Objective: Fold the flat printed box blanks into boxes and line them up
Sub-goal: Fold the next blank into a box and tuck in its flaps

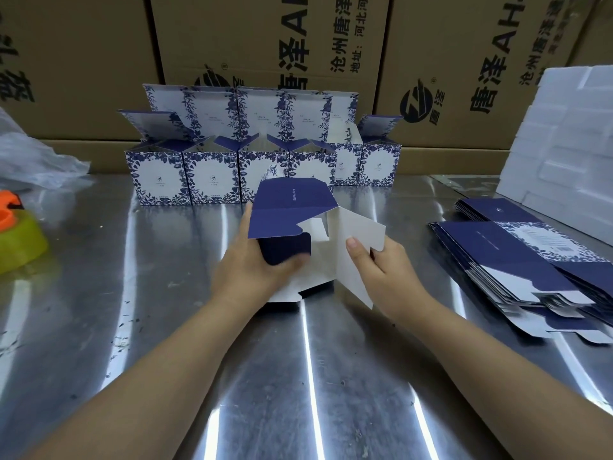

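Observation:
A half-folded box blank, navy outside and white inside, is held above the middle of the steel table. My left hand grips its navy side from the left, fingers curled under a dark flap. My right hand pinches a white flap that stands out to the right. Several finished blue-and-white floral boxes stand in a row behind it, lids open. A stack of flat blanks lies at the right.
Large brown cartons wall off the back of the table. White foam trays lean at the far right. At the left lie a crumpled plastic bag and a yellow-and-orange tape dispenser.

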